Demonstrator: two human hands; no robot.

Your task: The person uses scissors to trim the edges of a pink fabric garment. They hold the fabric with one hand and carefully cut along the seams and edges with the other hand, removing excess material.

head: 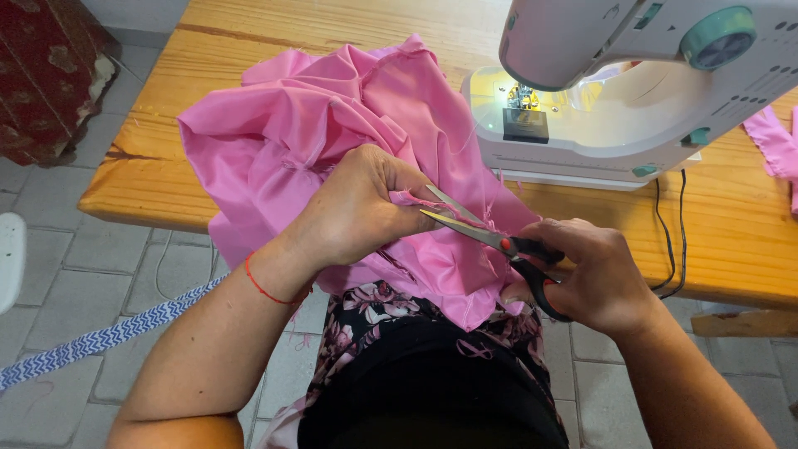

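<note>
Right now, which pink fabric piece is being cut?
The big crumpled pink fabric held by the left hand, at the scissors; the small strip lies untouched beyond the machine.

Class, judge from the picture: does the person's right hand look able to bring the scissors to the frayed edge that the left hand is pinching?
Probably yes. The right hand holds the scissors with blades open at the pink fabric edge pinched by the left hand. Nothing lies between them.

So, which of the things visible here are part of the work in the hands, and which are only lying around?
In use:
- crumpled pink satin fabric, pinched by left hand
- steel scissors with black handles, blades open, in right hand

Lying about:
- white sewing machine with teal dial
- pink fabric scrap at table's right edge
- wooden table
- blue-white zigzag strap
</note>
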